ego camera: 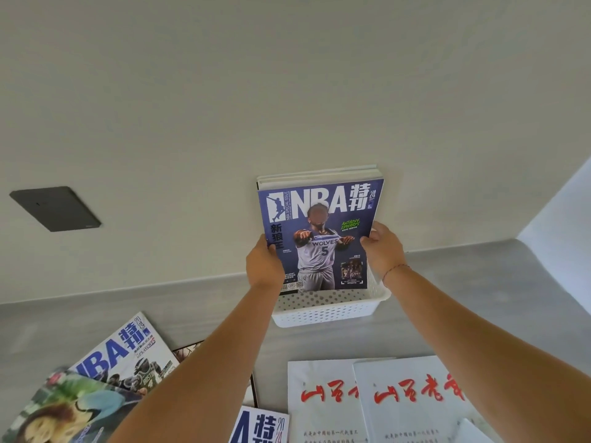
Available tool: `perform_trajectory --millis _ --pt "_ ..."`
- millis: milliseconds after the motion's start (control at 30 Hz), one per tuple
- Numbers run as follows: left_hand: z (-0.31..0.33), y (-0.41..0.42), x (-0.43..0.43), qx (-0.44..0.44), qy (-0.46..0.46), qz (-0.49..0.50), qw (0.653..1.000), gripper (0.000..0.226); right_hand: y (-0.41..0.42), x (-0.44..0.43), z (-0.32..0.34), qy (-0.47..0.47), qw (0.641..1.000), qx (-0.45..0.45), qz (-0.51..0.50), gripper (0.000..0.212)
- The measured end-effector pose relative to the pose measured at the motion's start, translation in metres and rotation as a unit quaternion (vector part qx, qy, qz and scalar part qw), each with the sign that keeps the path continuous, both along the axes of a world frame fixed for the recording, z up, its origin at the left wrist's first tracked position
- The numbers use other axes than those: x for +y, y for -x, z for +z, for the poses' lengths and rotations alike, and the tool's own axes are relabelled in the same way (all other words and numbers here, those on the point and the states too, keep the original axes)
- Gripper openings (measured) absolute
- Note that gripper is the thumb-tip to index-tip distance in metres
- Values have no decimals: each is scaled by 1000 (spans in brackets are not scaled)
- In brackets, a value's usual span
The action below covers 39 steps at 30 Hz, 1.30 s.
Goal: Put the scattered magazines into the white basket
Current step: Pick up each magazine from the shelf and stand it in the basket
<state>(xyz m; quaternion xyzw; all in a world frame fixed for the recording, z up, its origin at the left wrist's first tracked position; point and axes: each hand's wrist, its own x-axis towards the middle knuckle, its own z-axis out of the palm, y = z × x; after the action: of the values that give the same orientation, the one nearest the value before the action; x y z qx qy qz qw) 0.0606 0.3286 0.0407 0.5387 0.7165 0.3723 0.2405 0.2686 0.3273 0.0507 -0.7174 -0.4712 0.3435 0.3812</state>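
A pale, plain wall fills the upper half of the view. Below it runs a grey table.

Nearest the viewer, at the lower right, two white booklets with red brush lettering lie flat on the table. The right booklet overlaps the edge of the left booklet.

A blue NBA magazine stands upright in the centre, cover facing the viewer. Its lower edge is down inside the white basket. The basket is perforated plastic and sits on the table against the wall. Behind the blue cover, the pale top edges of other magazines show, also standing in the basket.

At the lower left a white NBA magazine lies tilted. A green-covered magazine overlaps its near corner; it is blurred. At the bottom edge, part of another blue NBA cover shows. A dark-edged sheet – possibly one more magazine – peeks out from under the left forearm.

Both bare arms reach forward. The left hand has its grip closed on the magazine's left edge, thumb on the front cover. The right hand has its grip closed on the right edge – thumb in front, fingers behind.

A dark square wall plate sits on the wall at the left. A thin bracelet circles the right wrist.
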Motion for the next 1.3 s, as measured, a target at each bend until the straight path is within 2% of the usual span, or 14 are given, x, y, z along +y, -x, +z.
perform_trajectory --millis 133,233,367,600,733,833,933,1100,1167,1300 --pt "4 -2 1 4 21 -14 1000 31 11 1 -8 25 999 44 -12 49" --pt "8 -1 4 8 14 -9 1000 35 16 6 -5 -2 998 53 -37 53" --pt "5 1 5 7 6 -16 1000 39 14 5 -5 -23 998 58 -21 57" --pt "1 4 5 -10 53 -46 997 30 12 -2 -13 1 995 94 -14 54" --pt "2 8 -1 -4 76 -38 996 18 11 -4 -10 11 995 100 -26 72" --pt "1 16 -13 -28 100 -34 994 38 14 -12 -4 28 994 96 -37 81" --pt "-4 38 -35 -57 101 -22 993 51 27 -34 7 -37 995 66 -63 69" --pt "-29 98 -104 -43 120 28 991 46 82 -96 9 -140 990 -16 -27 40" --pt "-41 122 -138 -44 147 42 987 43 107 -128 -6 -115 993 -14 19 38" --pt "-63 165 -210 -47 183 75 979 28 149 -198 -53 51 995 48 68 44"
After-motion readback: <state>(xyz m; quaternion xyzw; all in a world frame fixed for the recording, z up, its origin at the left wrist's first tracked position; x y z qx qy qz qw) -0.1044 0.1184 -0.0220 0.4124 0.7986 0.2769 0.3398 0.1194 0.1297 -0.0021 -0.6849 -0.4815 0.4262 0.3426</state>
